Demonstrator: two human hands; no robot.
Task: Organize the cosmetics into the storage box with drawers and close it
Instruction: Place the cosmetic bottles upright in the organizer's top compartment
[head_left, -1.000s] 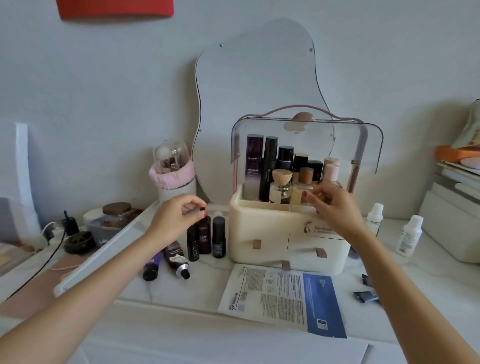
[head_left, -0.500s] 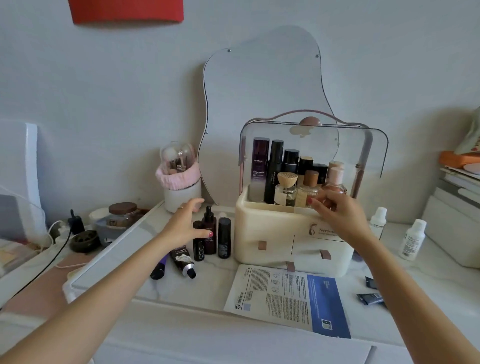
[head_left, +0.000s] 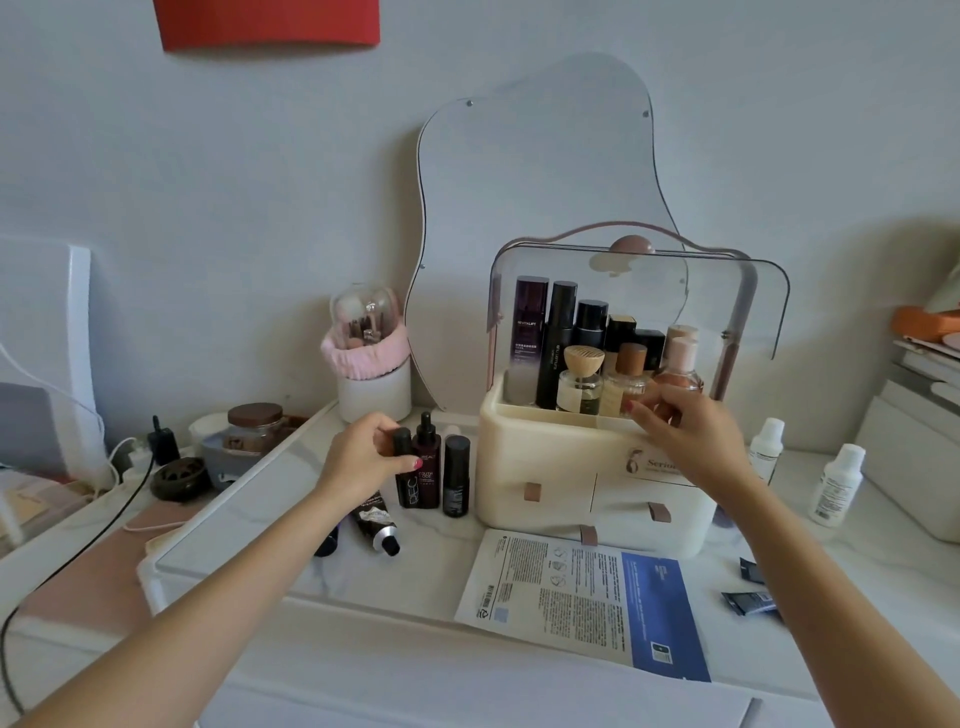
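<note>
Three dark bottles (head_left: 434, 467) stand just left of the cream storage box (head_left: 545, 467), lid up, top tray crowded. Left hand (head_left: 363, 460) pinches the leftmost bottle's cap; right hand (head_left: 685, 436) curls fingers on the pink bottle (head_left: 678, 364). Two white bottles (head_left: 802, 462) stand right; a mask sachet (head_left: 587, 597) lies in front.

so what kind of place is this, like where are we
Most likely a dressing table in a home bedroom: a wavy mirror leans on the wall, a brush holder stands beside it, and a cosmetics storage box holds bottles.
</note>
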